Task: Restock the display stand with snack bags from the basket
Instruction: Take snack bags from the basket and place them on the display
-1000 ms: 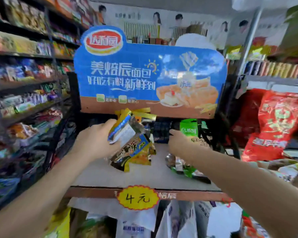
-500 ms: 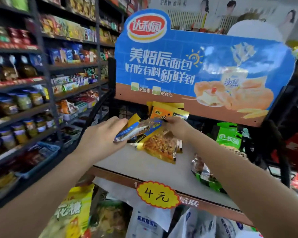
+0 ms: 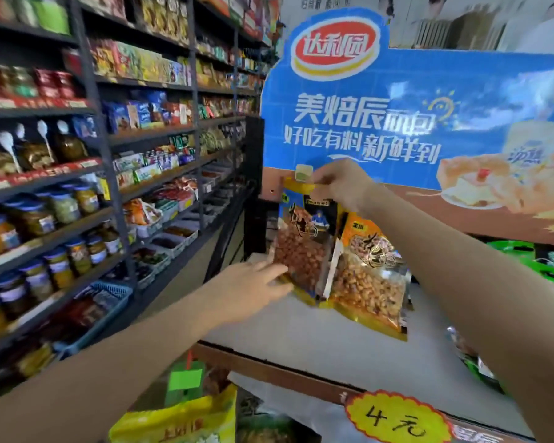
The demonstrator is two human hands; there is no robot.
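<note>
Landmark: display stand shelf, pale flat top with a brown front edge, under a blue header board.
Right hand: forearm reaches up across the shelf from the lower right, hand raised at the header board's lower edge.
Right fingers: closed in a pinch on the yellow top strip of the peanut bag, which they hold upright.
Left hand: arm stretches in from the lower left, palm down, at the shelf's left rear corner.
Left fingers: straight, slightly spread, tips touching the peanut bag's lower left edge.
Peanut bag: upright at the left rear of the shelf, bottom edge at the shelf top.
Second snack bag: orange, just to the right of the peanut bag, touching it, leaning back.
Price tag: yellow, on the shelf's front edge.
Green packets: far right of the shelf.
Wall shelving: left of the stand, jars and packets.
</note>
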